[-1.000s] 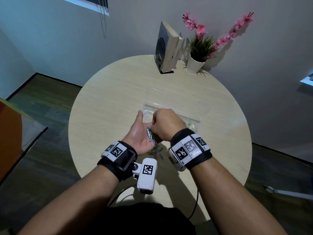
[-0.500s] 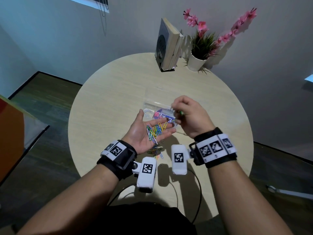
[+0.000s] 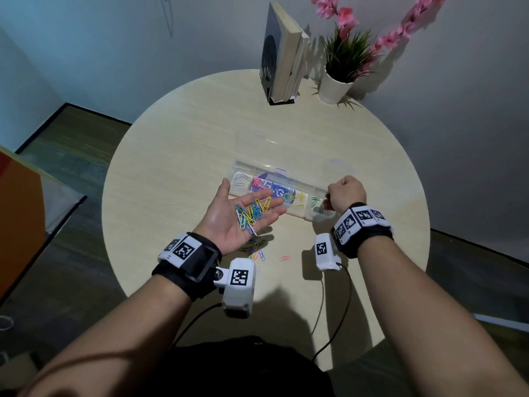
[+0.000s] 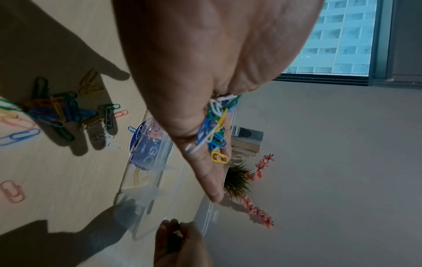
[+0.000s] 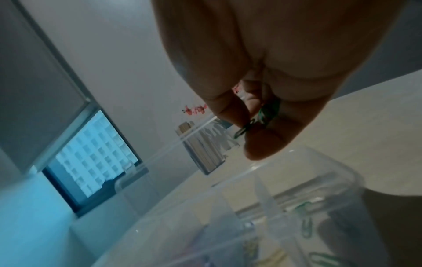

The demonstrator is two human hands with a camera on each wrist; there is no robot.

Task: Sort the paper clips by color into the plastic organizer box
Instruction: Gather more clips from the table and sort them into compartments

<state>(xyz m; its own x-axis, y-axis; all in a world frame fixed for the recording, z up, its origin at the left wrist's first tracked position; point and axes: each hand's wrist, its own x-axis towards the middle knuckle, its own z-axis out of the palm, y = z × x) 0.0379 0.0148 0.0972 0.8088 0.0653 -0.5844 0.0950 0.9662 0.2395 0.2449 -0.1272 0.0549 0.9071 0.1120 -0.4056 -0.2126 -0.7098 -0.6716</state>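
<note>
Fingers (image 5: 262, 142) of right hand (image 3: 346, 193) pinching green paper clip (image 5: 260, 117) above organizer box (image 3: 286, 170), long axis left-right; left hand (image 3: 237, 219) flat, cupping mixed clips (image 3: 253, 212); label illegible.

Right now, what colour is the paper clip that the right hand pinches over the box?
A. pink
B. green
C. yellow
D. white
B: in the right wrist view the fingers of the right hand pinch a green paper clip above the end compartment of the box, where other green clips already lie.
</note>
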